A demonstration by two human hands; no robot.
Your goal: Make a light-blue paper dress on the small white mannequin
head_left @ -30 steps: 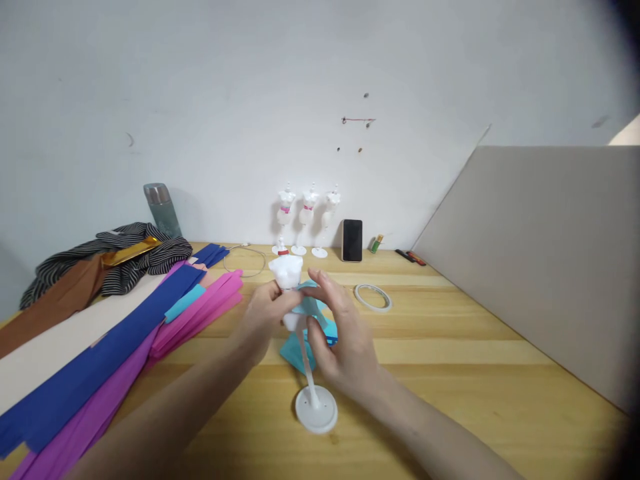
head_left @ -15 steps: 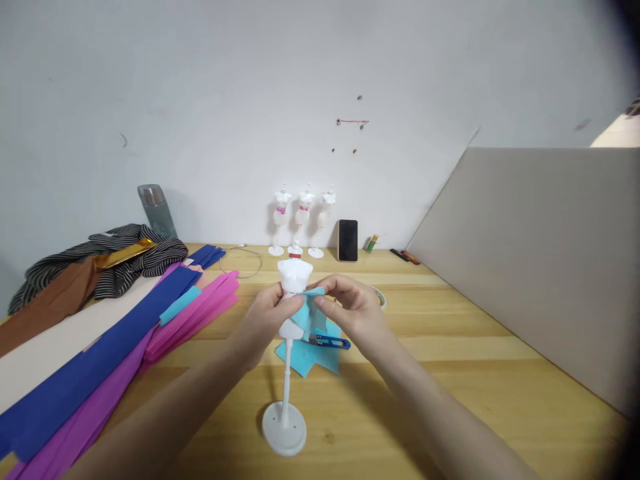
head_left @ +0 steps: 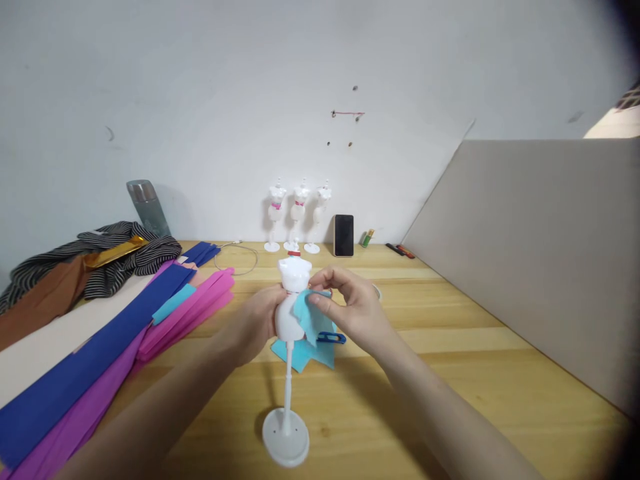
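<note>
A small white mannequin (head_left: 294, 273) on a round-based stand is in front of me, with a red band at its neck. My left hand (head_left: 261, 317) is closed around the mannequin's back at the waist; its fingertips are hidden behind the body. At the mannequin's right side, my right hand (head_left: 353, 303) pinches a light blue piece of crepe paper or cloth (head_left: 311, 319) between thumb and fingers, against the waist. Below lies another light blue piece (head_left: 300, 353) on the table. Blue thread snips (head_left: 333, 338) rest on it, partly covered by the held piece.
Long strips in blue (head_left: 90, 363), pink (head_left: 187, 317) and other colours fill the left side, beside a striped cloth (head_left: 107, 283) and a bottle (head_left: 149, 208). Three more mannequins (head_left: 299, 210) and a phone (head_left: 343, 235) stand by the wall. A grey panel (head_left: 530, 247) bounds the right.
My left thumb has left the blue piece and moved behind the mannequin. The blue piece now hangs down over the mannequin's hip, held by my right hand. The view has shifted slightly.
</note>
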